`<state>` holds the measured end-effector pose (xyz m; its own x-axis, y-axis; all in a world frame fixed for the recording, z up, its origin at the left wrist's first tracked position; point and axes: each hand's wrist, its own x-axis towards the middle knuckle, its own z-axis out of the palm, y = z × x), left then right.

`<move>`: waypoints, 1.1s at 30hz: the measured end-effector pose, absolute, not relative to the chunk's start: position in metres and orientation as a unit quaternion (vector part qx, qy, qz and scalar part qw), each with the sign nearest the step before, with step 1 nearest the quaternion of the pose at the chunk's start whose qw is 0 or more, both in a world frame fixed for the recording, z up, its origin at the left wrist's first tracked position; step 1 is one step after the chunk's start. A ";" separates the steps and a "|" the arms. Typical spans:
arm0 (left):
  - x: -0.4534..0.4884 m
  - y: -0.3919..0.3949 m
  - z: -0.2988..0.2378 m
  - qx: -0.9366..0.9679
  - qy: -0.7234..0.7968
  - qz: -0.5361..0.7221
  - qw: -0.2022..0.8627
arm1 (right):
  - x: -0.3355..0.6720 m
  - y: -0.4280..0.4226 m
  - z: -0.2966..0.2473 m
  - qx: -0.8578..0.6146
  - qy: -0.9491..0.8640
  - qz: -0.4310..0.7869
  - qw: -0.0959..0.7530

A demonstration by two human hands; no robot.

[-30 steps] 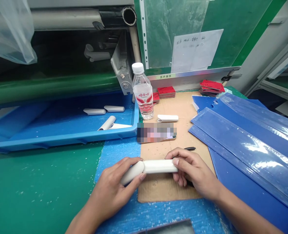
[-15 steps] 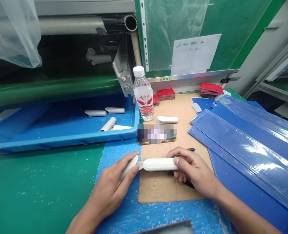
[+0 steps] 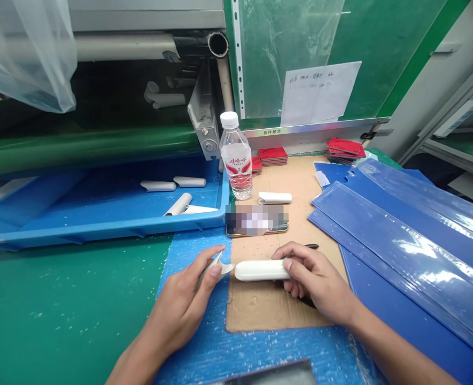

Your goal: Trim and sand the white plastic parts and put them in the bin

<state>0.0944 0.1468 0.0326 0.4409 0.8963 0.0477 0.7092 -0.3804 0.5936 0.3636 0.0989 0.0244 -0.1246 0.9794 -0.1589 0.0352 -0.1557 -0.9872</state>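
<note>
The left hand [image 3: 179, 306] has pulled a white strip [image 3: 221, 266] from the right-held rod [image 3: 260, 270].

Bare left hand [image 3: 180, 305] at lower centre, turned on its side, fingers [image 3: 214, 262] partly curled and pointing up and rightward. Bare right hand [image 3: 314, 280] at lower right, fingers curled and closed downward. Left forearm [image 3: 134, 363] and right forearm [image 3: 396, 347] enter from the bottom edge, angling inward; hands apart.
</note>
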 end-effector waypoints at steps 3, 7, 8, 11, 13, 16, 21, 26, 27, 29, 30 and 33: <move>0.094 0.147 0.032 0.812 0.498 0.177 0.248 | 0.364 0.099 0.025 -0.514 -0.492 0.561 0.423; 0.093 0.146 0.032 0.814 0.496 0.176 0.243 | 0.364 0.099 0.026 -0.512 -0.485 0.565 0.428; 0.093 0.146 0.032 0.815 0.495 0.177 0.242 | 0.364 0.099 0.026 -0.511 -0.483 0.567 0.429; 0.093 0.147 0.030 0.820 0.487 0.185 0.238 | 0.365 0.099 0.026 -0.511 -0.474 0.573 0.431; 0.094 0.147 0.029 0.826 0.476 0.193 0.229 | 0.365 0.099 0.026 -0.512 -0.467 0.577 0.432; 0.095 0.146 0.028 0.842 0.454 0.209 0.202 | 0.365 0.099 0.025 -0.508 -0.461 0.584 0.433; 0.097 0.146 0.028 0.864 0.409 0.226 0.188 | 0.365 0.099 0.024 -0.485 -0.438 0.614 0.442; 0.097 0.147 0.031 0.867 0.394 0.241 0.186 | 0.368 0.103 0.025 -0.465 -0.414 0.634 0.460; 0.098 0.148 0.032 0.868 0.394 0.241 0.186 | 0.368 0.103 0.026 -0.463 -0.409 0.635 0.464; 0.098 0.148 0.033 0.870 0.391 0.234 0.190 | 0.369 0.103 0.027 -0.461 -0.398 0.640 0.468; 0.098 0.147 0.033 0.873 0.386 0.229 0.193 | 0.368 0.102 0.027 -0.460 -0.395 0.645 0.465; 0.099 0.146 0.032 0.885 0.357 0.218 0.205 | 0.366 0.102 0.026 -0.452 -0.394 0.663 0.447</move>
<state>0.0988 0.1458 0.0319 0.6497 0.7212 0.2401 0.5426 -0.6613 0.5180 0.3661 0.1022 0.0264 -0.1909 0.9501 -0.2468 -0.2369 -0.2886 -0.9277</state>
